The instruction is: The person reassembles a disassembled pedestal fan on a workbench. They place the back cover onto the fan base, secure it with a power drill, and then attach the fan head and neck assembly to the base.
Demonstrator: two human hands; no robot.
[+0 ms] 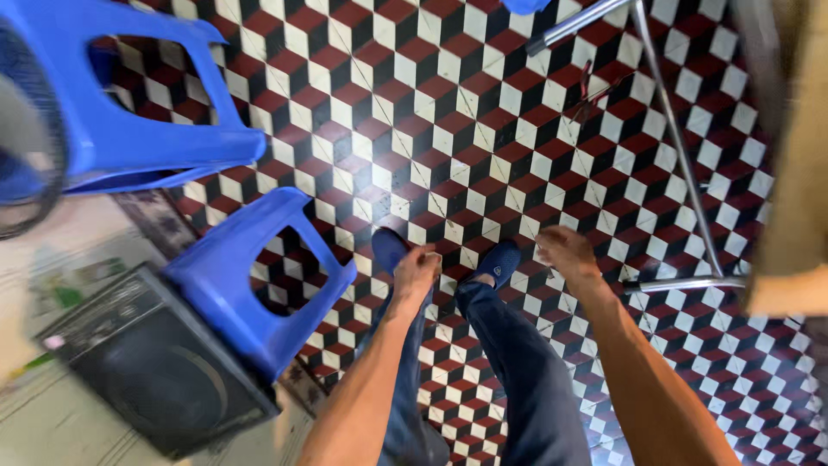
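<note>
Hands are hanging empty over checkered floor tiles (483,129): left hand (417,269) curling into a loose fist, right hand (565,250) holding its fingers bent, gripping nothing. Blue plastic stools (250,285) are standing at nine o'clock, beside a black speaker (155,362).

2 stools (259,285) left of both hands (416,269)

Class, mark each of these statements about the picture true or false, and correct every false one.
1. The left hand grips a tool. False: it is loosely closed and holds nothing.
2. The right hand touches no object. True.
3. Two blue plastic stools stand to the person's left. True.
4. The floor is plain grey concrete. False: it is tiled in a red, black and white cube pattern.
5. A black speaker box stands beside the nearer stool. True.
</note>
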